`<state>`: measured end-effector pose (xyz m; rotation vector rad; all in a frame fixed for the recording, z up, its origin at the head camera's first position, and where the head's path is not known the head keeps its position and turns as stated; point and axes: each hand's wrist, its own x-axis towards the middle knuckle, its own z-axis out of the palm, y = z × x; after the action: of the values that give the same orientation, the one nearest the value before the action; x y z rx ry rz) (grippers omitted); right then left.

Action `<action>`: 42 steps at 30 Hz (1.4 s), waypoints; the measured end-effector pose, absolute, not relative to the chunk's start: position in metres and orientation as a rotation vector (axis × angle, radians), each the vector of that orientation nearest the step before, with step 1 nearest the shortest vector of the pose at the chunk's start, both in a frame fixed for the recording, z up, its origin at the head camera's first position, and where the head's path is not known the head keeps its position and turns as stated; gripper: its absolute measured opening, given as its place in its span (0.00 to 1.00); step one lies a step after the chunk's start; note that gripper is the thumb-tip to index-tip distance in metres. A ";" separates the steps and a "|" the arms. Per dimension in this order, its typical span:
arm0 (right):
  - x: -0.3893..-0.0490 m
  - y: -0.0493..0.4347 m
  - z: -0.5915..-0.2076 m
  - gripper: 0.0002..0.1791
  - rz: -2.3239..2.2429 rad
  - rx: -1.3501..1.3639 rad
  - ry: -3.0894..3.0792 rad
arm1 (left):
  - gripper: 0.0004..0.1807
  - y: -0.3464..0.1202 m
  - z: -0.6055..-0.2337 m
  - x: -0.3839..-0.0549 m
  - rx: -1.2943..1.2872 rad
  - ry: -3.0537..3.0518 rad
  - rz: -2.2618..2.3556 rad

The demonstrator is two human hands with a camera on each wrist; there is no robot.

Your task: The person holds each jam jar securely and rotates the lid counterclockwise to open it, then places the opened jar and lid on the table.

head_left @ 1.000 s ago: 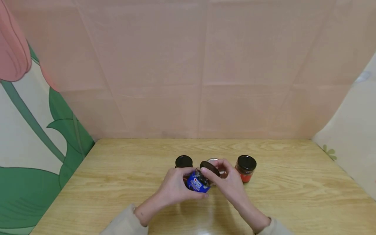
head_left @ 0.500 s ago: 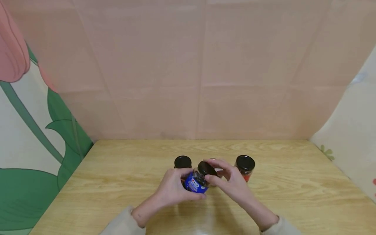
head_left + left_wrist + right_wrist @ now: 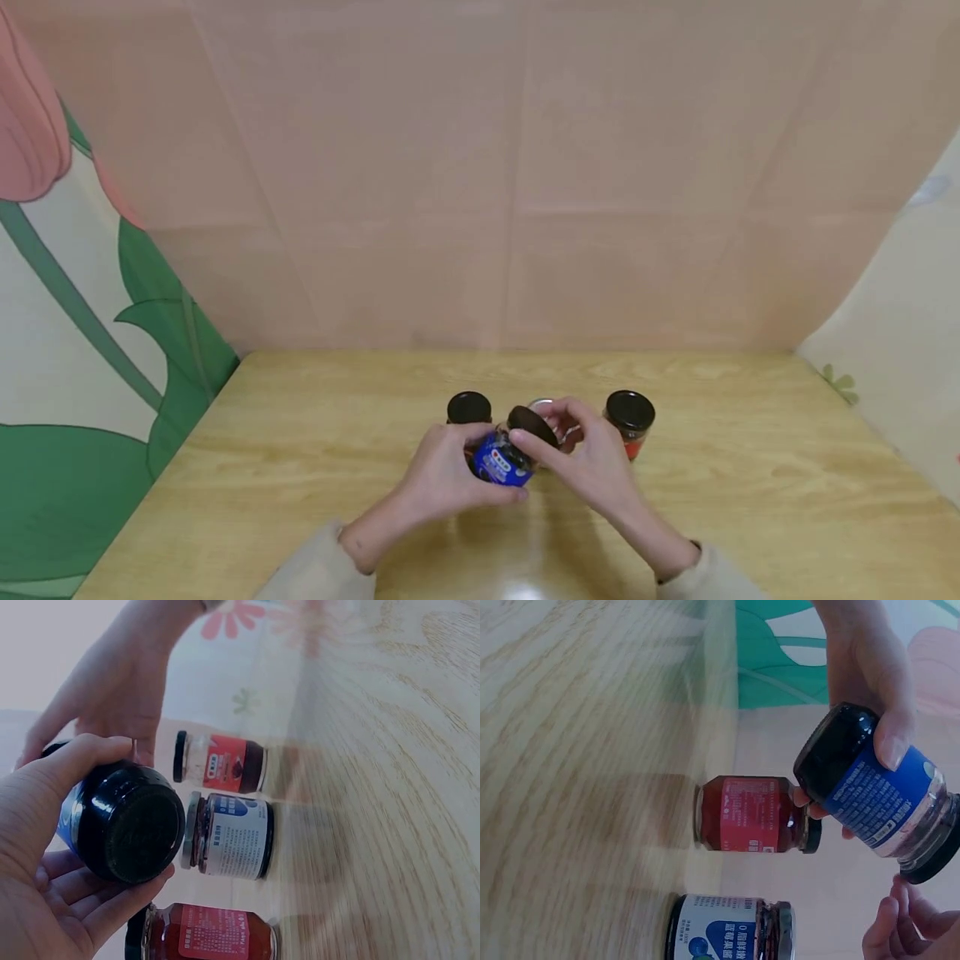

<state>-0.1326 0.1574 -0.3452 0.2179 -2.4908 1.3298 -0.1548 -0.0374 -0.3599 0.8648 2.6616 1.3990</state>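
My left hand (image 3: 442,473) grips a jar of dark contents with a blue label (image 3: 501,461), holding it tilted above the table. In the right wrist view the jar's back label (image 3: 877,799) shows with the left thumb across it. A black lid (image 3: 534,423) sits on the jar's mouth, leaning toward the right hand (image 3: 596,458). That hand pinches the lid's edge, thumb on the near side and fingers on the far side. The left wrist view shows the jar's dark base (image 3: 142,832) with the left fingers curled around it.
Behind the hands, three jars stand on the wooden table (image 3: 300,467): a red-labelled one (image 3: 750,814) on the left, a white-and-blue-labelled one (image 3: 238,836) in the middle, and another red-labelled one (image 3: 630,410) on the right. A pink cloth (image 3: 510,183) hangs behind the table.
The right hand's fingers have shifted around the lid's edge and turned it back and forth. The left hand keeps its grip on the jar, almost still.
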 end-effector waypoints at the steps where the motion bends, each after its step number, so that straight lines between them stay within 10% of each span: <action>1: -0.133 0.159 -0.344 0.17 1.339 0.222 -2.484 | 0.29 -0.037 -0.359 -0.155 0.869 2.660 1.399; 15: -0.137 0.174 -0.336 0.22 1.529 0.756 -2.396 | 0.33 -0.041 -0.347 -0.152 0.859 2.655 1.369; 42: -0.123 0.181 -0.331 0.32 1.730 0.640 -2.401 | 0.35 -0.069 -0.338 -0.140 0.448 2.774 1.616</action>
<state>-0.1232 0.1811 -0.3306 0.6401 -2.4014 1.7296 -0.1399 -0.0690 -0.3385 0.4480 2.7744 1.6159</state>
